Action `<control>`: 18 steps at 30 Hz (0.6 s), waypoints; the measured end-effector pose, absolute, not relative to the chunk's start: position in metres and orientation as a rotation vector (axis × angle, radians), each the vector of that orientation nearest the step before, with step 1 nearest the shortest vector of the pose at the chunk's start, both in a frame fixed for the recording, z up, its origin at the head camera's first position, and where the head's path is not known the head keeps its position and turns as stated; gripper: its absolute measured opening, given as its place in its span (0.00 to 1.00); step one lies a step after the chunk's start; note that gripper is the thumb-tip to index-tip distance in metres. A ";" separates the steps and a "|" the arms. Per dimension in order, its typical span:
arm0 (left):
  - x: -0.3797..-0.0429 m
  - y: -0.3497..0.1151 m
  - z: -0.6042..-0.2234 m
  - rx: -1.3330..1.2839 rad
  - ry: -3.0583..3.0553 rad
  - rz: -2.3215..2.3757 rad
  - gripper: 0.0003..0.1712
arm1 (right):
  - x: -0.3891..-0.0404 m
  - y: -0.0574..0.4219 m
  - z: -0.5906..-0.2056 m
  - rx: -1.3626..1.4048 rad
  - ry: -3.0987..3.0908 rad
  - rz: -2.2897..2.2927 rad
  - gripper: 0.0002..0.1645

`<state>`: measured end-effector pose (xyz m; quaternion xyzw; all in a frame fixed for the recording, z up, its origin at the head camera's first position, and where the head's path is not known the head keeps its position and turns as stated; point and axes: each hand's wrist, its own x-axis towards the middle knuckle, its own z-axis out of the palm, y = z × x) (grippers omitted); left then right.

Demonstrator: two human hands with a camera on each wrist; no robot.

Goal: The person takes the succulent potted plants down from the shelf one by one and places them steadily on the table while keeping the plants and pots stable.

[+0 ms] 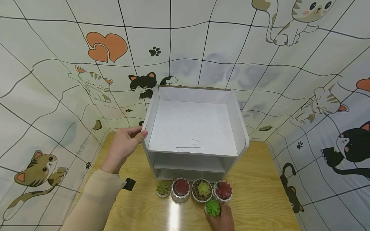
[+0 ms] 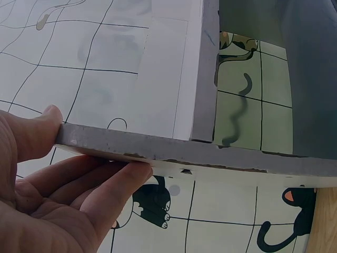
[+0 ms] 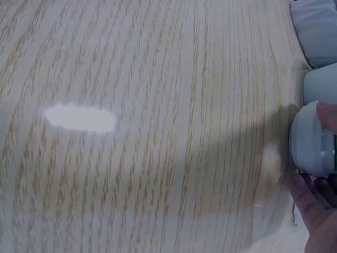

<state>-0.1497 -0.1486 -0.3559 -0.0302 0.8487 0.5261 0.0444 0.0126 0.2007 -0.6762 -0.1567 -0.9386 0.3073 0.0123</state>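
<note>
A white open shelf unit (image 1: 192,125) stands on the wooden table. My left hand (image 1: 122,147) pinches the edge of its left side panel, the thumb on one face and the fingers on the other; the left wrist view shows this panel edge (image 2: 210,154) close up. At the front, my right hand (image 1: 224,219) grips a small potted bright green succulent (image 1: 213,208). Its white pot (image 3: 310,141) sits between thumb and fingers in the right wrist view. Behind it are a yellow-green succulent (image 1: 202,190) and a red succulent (image 1: 224,190) in white pots.
Farther left in the row stand another red succulent (image 1: 180,187) and a small green one (image 1: 163,188). A black square piece (image 1: 129,184) lies beside the left sleeve. Cat-patterned cloth (image 1: 185,41) surrounds the wooden table (image 1: 254,189) at the back and sides.
</note>
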 end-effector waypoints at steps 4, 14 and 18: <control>-0.150 -0.149 -0.356 -0.097 2.585 1.612 0.27 | 0.012 0.200 -0.676 -0.483 -2.925 0.961 0.43; -0.150 -0.149 -0.356 -0.095 2.586 1.605 0.26 | 0.009 0.200 -0.681 -0.493 -2.943 0.976 0.45; -0.150 -0.149 -0.356 -0.098 2.584 1.609 0.26 | 0.008 0.200 -0.681 -0.517 -2.964 0.999 0.45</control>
